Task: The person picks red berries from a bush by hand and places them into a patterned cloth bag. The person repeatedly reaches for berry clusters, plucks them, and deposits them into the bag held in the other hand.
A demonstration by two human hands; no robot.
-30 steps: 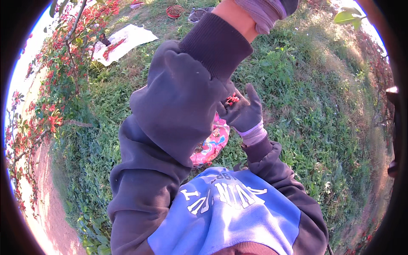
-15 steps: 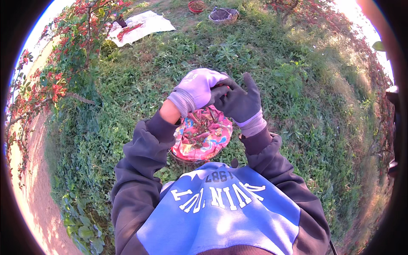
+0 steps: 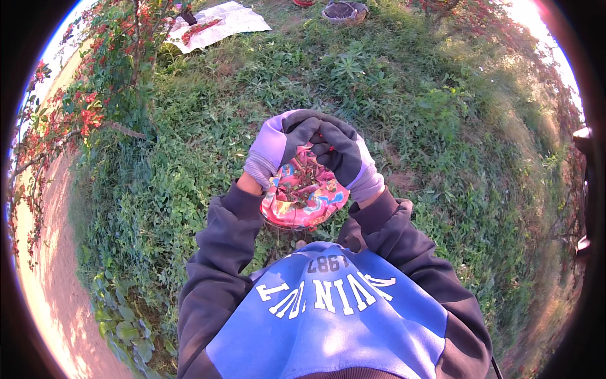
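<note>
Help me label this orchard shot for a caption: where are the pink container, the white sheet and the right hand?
Pink container (image 3: 295,216): head view, on its near wall.
White sheet (image 3: 237,23): head view, on a bare part.
Right hand (image 3: 345,155): head view, on its dark gloved middle.

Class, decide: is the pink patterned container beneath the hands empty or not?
Not empty: dark, twiggy-looking bits lie inside the pink container. How full, I cannot tell; the right hand hides part.

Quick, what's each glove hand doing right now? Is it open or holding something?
Left hand: fingers bent, against the right hand; can't tell if it holds anything.
Right hand: curled closed, with small red berries showing at its fingers.
</note>
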